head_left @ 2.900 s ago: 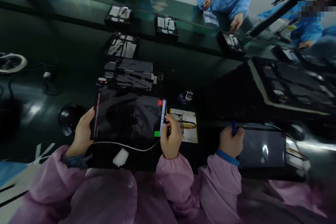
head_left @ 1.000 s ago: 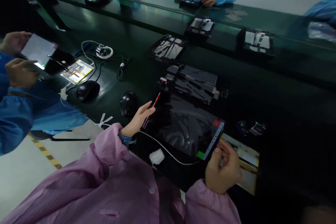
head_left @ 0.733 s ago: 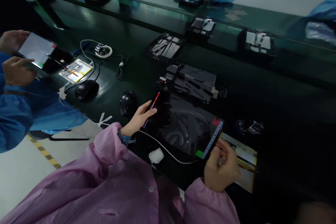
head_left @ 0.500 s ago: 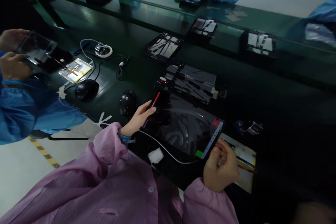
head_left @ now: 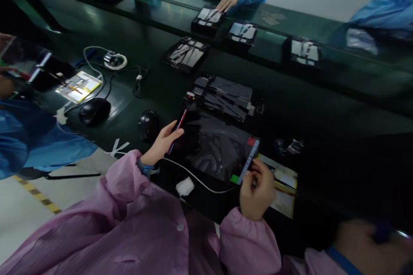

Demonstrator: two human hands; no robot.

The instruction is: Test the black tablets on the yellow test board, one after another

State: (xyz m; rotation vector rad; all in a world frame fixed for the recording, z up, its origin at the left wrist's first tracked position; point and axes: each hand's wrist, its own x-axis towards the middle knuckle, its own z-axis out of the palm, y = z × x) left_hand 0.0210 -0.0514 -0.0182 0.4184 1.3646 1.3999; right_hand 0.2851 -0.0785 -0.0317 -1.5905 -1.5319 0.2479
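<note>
A dark tablet screen (head_left: 213, 148) under glossy, wrinkled film lies tilted in front of me, with red and green tabs at its right end. My left hand (head_left: 163, 142) grips its left edge, thumb on top. At the lower right edge, my right hand (head_left: 258, 189) is closed, thumb and forefinger pinching the rim. Just beyond the screen sits an opened tablet body (head_left: 229, 94) with its inner parts showing. Partly behind my right hand is a pale, yellow-edged panel (head_left: 285, 200). A white pad (head_left: 185, 186) and a white cable (head_left: 196, 176) lie nearer me.
Two black mice, one close by (head_left: 149, 124) and another (head_left: 95, 111), stand to the left near coiled cables (head_left: 115, 60). Several opened tablets (head_left: 187, 53) line the back. A co-worker's blurred hand (head_left: 358, 240) is at lower right; blue-sleeved people work left and across.
The view has shifted, so most things appear farther left. A co-worker's hand has come in at lower right. Across the bench, a tablet now lies flatter under a person's hand. My grip looks the same.
</note>
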